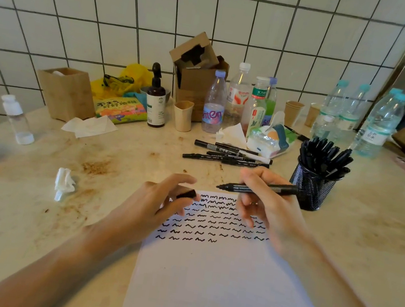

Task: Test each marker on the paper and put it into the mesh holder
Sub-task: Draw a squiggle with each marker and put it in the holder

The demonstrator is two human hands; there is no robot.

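Observation:
My right hand [264, 210] grips an uncapped black marker [280, 189] level above the top of the white paper [218, 284], tip pointing left. My left hand [163, 200] pinches the marker's black cap [187, 193] just left of that tip, a short gap between them. Rows of black squiggles [211, 224] fill the upper part of the paper. The black mesh holder [312, 188] stands right of my right hand, packed with several black markers. Several more markers [230, 155] lie in a loose pile on the counter behind the paper.
Behind the marker pile stand plastic bottles [214, 102], paper cups [183, 115], a tissue pack [269, 141], a brown pump bottle [156, 99], cardboard boxes [67, 92] and a tiled wall. A crumpled tissue [64, 182] lies left of the paper. More water bottles [379, 124] stand behind the holder.

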